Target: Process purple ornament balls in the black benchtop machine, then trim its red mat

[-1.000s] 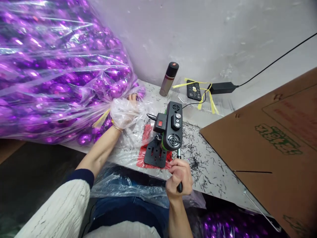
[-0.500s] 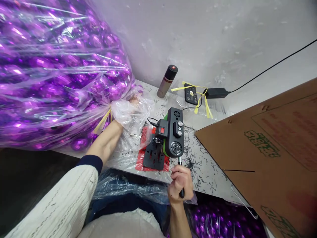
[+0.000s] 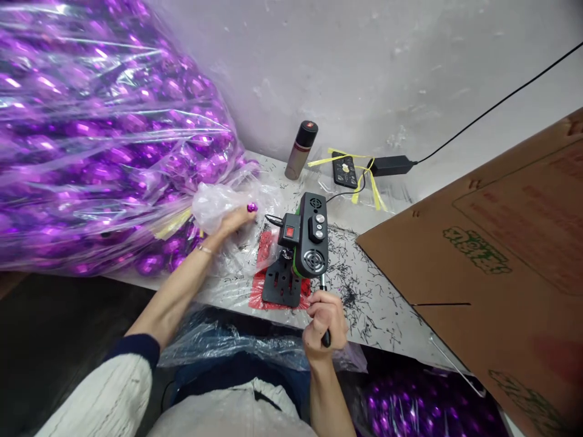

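Note:
My left hand (image 3: pixel 237 220) is closed on a small shiny purple ball (image 3: pixel 252 207), beside the crumpled mouth of a clear plastic bag (image 3: pixel 212 203). My right hand (image 3: pixel 326 323) is wrapped round a black handle (image 3: pixel 326 338). A metal rod runs from this handle up to the lower end of a black machine (image 3: pixel 314 237) with round vents, silver knobs and a red switch. Under the machine lie its slotted black base plate (image 3: pixel 281 285) and a red sheet (image 3: pixel 259 297) covered with clear plastic.
A huge clear bag of purple shiny balls (image 3: pixel 113 133) fills the left. A bottle (image 3: pixel 300 149), a phone (image 3: pixel 344 170), yellow ties (image 3: pixel 376 194) and a black power adapter (image 3: pixel 394 165) stand behind. Black scraps (image 3: pixel 364 285) litter the table. A cardboard box (image 3: pixel 501 255) blocks the right.
My left hand has come out of the plastic bag and back toward the machine, now with a small purple ball in its fingers. My right hand keeps its hold on the handle.

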`<state>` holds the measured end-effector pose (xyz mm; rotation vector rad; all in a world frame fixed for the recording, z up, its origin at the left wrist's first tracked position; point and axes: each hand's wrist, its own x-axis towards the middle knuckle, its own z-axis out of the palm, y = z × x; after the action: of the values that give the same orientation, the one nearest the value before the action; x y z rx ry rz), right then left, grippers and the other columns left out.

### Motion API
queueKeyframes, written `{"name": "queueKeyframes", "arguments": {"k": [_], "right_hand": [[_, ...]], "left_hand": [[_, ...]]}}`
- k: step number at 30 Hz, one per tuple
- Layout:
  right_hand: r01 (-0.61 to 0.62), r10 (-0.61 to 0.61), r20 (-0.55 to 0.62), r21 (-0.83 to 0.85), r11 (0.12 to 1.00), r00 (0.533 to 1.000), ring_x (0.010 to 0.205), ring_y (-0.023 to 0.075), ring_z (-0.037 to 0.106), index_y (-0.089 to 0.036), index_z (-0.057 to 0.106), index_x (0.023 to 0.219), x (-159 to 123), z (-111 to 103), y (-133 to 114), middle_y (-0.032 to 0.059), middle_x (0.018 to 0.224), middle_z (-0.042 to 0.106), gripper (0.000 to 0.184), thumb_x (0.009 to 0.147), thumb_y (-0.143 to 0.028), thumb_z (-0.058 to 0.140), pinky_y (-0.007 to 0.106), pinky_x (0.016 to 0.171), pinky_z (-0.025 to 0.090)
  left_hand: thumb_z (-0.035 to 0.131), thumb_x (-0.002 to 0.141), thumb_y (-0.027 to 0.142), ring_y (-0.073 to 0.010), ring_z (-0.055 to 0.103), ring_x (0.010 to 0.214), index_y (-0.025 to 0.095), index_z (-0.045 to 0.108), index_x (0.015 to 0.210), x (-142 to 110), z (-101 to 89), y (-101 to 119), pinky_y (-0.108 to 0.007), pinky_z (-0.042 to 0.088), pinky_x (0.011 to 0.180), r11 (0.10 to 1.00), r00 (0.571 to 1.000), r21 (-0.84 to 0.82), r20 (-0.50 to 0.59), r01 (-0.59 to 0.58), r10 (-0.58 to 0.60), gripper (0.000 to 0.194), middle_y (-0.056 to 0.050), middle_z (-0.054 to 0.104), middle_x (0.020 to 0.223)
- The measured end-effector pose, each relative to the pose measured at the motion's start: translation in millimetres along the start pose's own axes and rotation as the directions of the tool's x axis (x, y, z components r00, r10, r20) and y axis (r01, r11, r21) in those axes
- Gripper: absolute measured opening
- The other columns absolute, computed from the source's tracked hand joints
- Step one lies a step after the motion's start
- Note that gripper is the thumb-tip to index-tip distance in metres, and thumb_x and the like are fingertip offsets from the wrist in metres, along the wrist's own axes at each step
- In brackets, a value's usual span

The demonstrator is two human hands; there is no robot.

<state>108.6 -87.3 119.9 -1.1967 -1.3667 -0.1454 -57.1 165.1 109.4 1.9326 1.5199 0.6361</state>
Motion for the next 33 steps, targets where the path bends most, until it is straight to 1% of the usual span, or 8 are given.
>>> {"name": "queueKeyframes", "arguments": {"k": [3,6,10,15,18,25,30,33], "right_hand": [[0.004,-0.004,0.008,0.016,1.0,1.0,0.07,0.0168,0.063,-0.02,0.056,0.078,0.2,-0.1,0.7,0.002,0.074,0.061,0.024,0.095,-0.008,0.044,0.032,0.059,0.048],[0.01,-0.01,0.012,0.023,1.0,1.0,0.071,0.0164,0.063,-0.021,0.055,0.078,1.8,0.7,-0.2,0.0004,0.071,0.06,0.023,0.093,-0.007,0.044,0.031,0.061,0.048],[0.016,-0.016,0.004,0.035,0.999,1.0,0.073,0.0164,0.063,-0.021,0.055,0.079,3.4,2.0,-1.1,-0.0006,0.07,0.058,0.023,0.093,-0.005,0.044,0.031,0.063,0.048],[0.02,-0.02,0.004,0.052,0.998,1.0,0.075,0.0157,0.063,-0.021,0.054,0.079,2.6,2.6,-1.0,-0.0012,0.071,0.057,0.023,0.092,-0.004,0.045,0.03,0.065,0.048],[0.019,-0.019,-0.001,0.055,0.998,1.0,0.075,0.0155,0.063,-0.021,0.054,0.078,2.7,2.8,-1.2,-0.0012,0.072,0.057,0.024,0.092,-0.003,0.045,0.03,0.065,0.048],[0.021,-0.021,-0.003,0.044,0.999,1.0,0.075,0.0154,0.063,-0.02,0.054,0.079,3.5,2.8,0.0,-0.0011,0.072,0.057,0.024,0.092,-0.003,0.044,0.03,0.065,0.048],[0.02,-0.019,-0.018,0.035,0.999,1.0,0.073,0.017,0.063,-0.021,0.056,0.079,0.8,3.5,1.3,-0.0002,0.072,0.059,0.023,0.092,-0.005,0.045,0.031,0.064,0.048],[0.02,-0.019,-0.024,0.034,0.999,1.0,0.072,0.0172,0.063,-0.021,0.056,0.079,0.6,3.8,1.6,-0.0003,0.071,0.059,0.024,0.092,-0.005,0.045,0.031,0.063,0.047]], "left_hand": [[0.072,0.086,0.029,-0.0326,0.066,0.109,0.018,0.061,0.132,-44.4,1.7,-5.5,-0.042,0.054,0.092,0.995,0.999,0.095,-0.017,-0.029,0.031,0.048,-0.013,0.07,0.12],[0.06,0.09,0.023,-0.0358,0.061,0.119,0.024,0.052,0.146,-105.2,11.3,-21.5,-0.049,0.051,0.097,0.955,0.977,0.234,-0.067,-0.18,0.2,0.057,-0.017,0.055,0.144],[0.06,0.091,0.032,-0.0405,0.05,0.133,0.024,0.054,0.146,-160.6,33.0,-42.2,-0.058,0.043,0.106,0.92,0.949,0.236,0.045,-0.313,0.311,0.057,-0.02,0.046,0.154],[0.042,0.102,0.041,-0.0307,0.052,0.136,0.027,0.065,0.135,-157.5,40.4,-44.7,-0.053,0.04,0.11,0.975,0.976,0.053,-0.02,-0.215,0.216,0.042,-0.013,0.058,0.147],[0.056,0.095,0.048,-0.0319,0.063,0.123,0.021,0.064,0.135,-143.8,35.5,-38.1,-0.048,0.046,0.106,0.992,0.989,0.024,-0.068,-0.128,0.129,0.049,-0.016,0.069,0.132],[0.061,0.091,0.051,-0.0351,0.066,0.121,0.017,0.059,0.137,-140.4,27.0,-30.5,-0.045,0.051,0.101,0.989,0.988,0.064,0.08,-0.134,0.129,0.057,-0.016,0.068,0.134],[0.068,0.085,0.053,-0.0273,0.073,0.096,0.017,0.057,0.136,-155.8,34.8,-32.1,-0.04,0.058,0.086,0.977,0.998,-0.207,0.015,-0.056,0.061,0.064,-0.013,0.072,0.124],[0.071,0.083,0.051,-0.0278,0.07,0.112,0.017,0.058,0.135,-163.9,45.4,-27.1,-0.039,0.056,0.095,0.924,0.994,-0.367,-0.064,-0.104,0.086,0.064,-0.014,0.067,0.133]]}}
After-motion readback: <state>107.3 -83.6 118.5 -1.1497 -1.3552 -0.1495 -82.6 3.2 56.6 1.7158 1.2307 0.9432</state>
